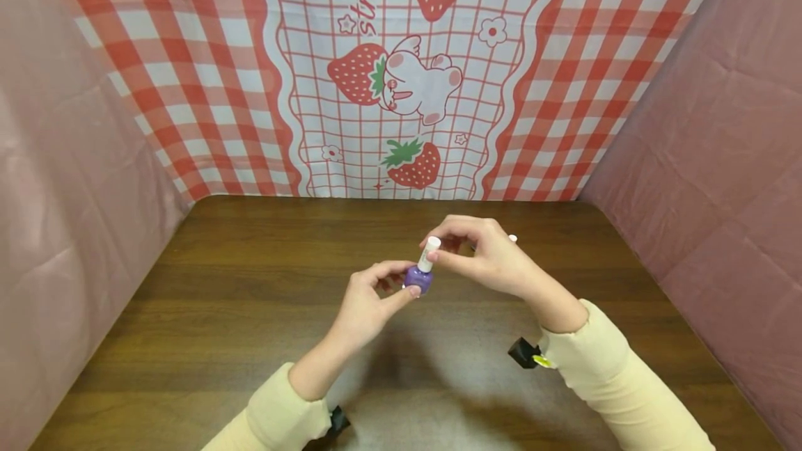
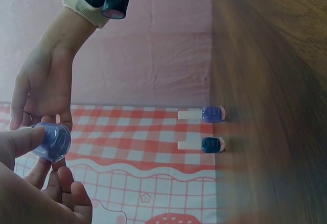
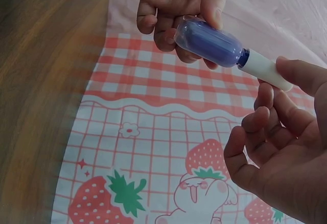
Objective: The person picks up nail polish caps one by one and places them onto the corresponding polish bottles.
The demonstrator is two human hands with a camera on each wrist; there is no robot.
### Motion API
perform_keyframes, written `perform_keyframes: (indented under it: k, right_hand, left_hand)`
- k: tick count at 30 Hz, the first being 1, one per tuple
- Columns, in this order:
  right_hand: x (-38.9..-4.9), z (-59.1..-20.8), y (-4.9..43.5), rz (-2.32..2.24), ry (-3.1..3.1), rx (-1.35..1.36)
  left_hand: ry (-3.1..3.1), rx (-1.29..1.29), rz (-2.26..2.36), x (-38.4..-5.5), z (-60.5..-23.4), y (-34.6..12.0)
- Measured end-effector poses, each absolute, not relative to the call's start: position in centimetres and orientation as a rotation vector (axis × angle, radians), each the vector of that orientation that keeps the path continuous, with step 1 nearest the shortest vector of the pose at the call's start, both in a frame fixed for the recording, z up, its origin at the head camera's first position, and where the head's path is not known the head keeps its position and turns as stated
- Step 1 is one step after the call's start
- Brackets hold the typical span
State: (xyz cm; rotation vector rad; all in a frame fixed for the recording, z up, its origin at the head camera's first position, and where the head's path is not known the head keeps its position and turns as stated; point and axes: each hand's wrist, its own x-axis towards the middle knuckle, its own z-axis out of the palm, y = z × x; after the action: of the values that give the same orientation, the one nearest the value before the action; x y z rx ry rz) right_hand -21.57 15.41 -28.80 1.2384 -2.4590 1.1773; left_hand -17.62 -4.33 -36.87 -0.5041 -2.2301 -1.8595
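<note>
Above the middle of the table, a purple nail polish bottle (image 1: 418,280) is held slightly tilted. My left hand (image 1: 368,301) pinches its glass body between thumb and fingers. Thumb and fingers of my right hand (image 1: 491,259) pinch the white cap (image 1: 429,256) at the top. In the right wrist view, a short band of purple neck (image 3: 243,58) shows between the cap (image 3: 265,70) and the glass. Both hands appear in the left wrist view, where the bottle's base (image 2: 56,143) faces the camera and the cap is hidden.
On the table (image 1: 250,346) stand two more nail polish bottles, one purple (image 2: 212,114) and one dark teal (image 2: 210,145), both white-capped. In the head view, my right hand mostly hides them. A strawberry-print checked cloth (image 1: 401,110) hangs behind, with pink cloths at both sides.
</note>
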Motion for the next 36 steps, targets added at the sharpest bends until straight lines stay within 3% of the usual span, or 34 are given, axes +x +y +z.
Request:
perform_keyframes:
  k: [36]
  right_hand:
    - [-21.69, -29.50, 14.65, 1.115, -2.472, 1.068]
  left_hand:
    - [-2.215, -0.477, -1.866, -17.78, -37.33, -4.05]
